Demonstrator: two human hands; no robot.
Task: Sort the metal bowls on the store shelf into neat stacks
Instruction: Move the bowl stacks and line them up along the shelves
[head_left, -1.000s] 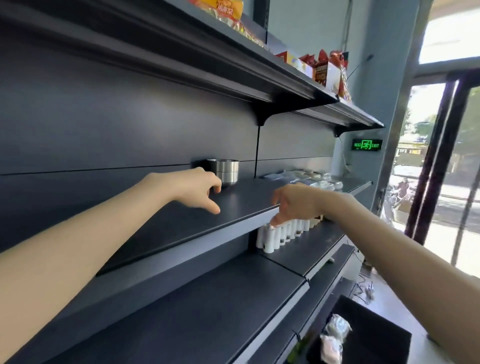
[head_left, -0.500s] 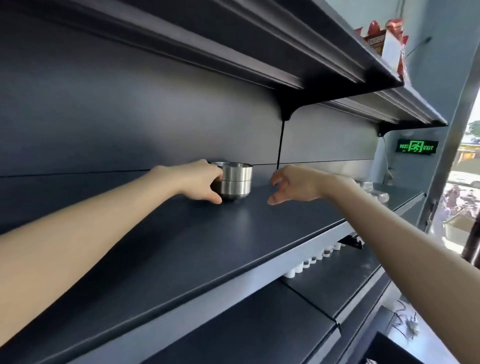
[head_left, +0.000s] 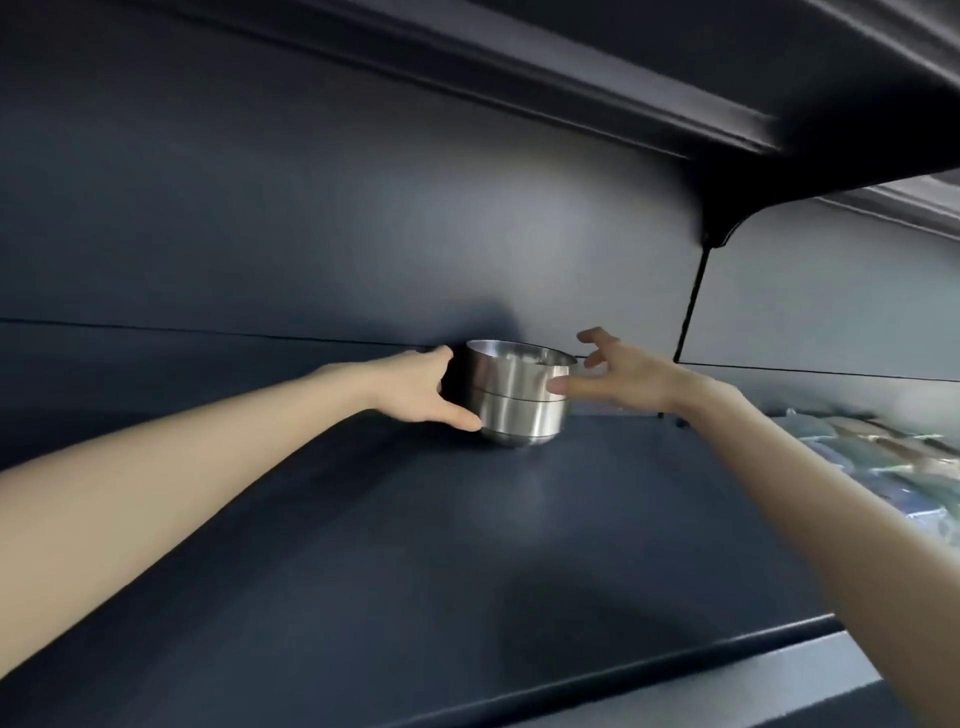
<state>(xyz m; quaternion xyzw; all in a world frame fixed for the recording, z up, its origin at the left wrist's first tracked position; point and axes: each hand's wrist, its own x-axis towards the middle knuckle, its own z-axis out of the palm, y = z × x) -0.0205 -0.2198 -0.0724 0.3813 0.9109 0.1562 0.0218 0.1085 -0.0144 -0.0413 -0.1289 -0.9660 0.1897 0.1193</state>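
A stack of two shiny metal bowls (head_left: 514, 397), one nested in the other, stands at the back of the dark shelf (head_left: 415, 545) against the rear panel. My left hand (head_left: 421, 387) grips the stack's left side, thumb low at the front and fingers hidden behind the bowls. My right hand (head_left: 618, 374) reaches in from the right with its fingers spread; the thumb tip touches the upper bowl's right side and the other fingers hover by the rim.
A dark upper shelf (head_left: 779, 93) overhangs closely above, with a bracket (head_left: 719, 228) at the right. Clear-wrapped packages (head_left: 893, 457) lie on the shelf's right section. The shelf's front edge (head_left: 675, 660) runs low across the view.
The view has moved closer and up to the shelf. My right hand has moved left from open air to the stack's right side. My left hand stays on the stack's left side.
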